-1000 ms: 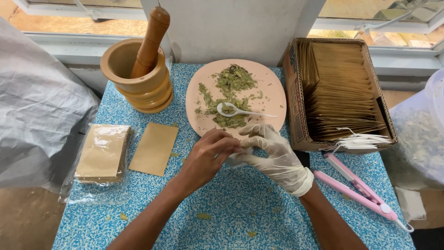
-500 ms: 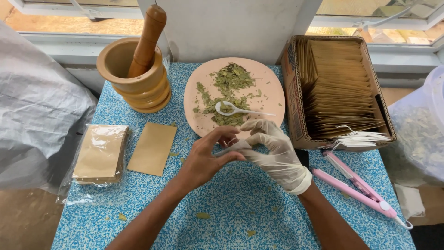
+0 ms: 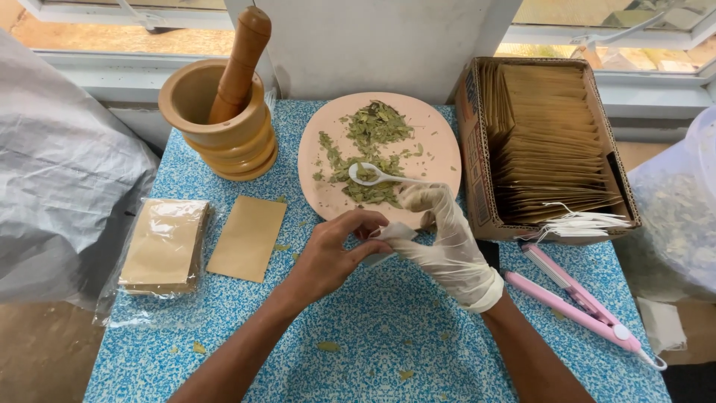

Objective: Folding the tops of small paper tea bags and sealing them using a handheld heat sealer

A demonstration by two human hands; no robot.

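Both hands (image 3: 388, 242) pinch a white sachet (image 3: 393, 233) at plate's edge (image 3: 328, 213).

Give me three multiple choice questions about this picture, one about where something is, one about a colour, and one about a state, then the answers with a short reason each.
1. Where does the white spoon lie?
A. in the mortar
B. on the plate of dried leaves
C. in the cardboard box

2. What colour is the sealing tool on the table?
A. pink
B. green
C. black

3. How are the hands covered?
A. both gloved
B. both bare
C. only the right hand gloved

Answers: 1 B, the spoon's bowl rests among the leaves on the plate. 2 A, its long arms are pink. 3 C, the left hand is bare.
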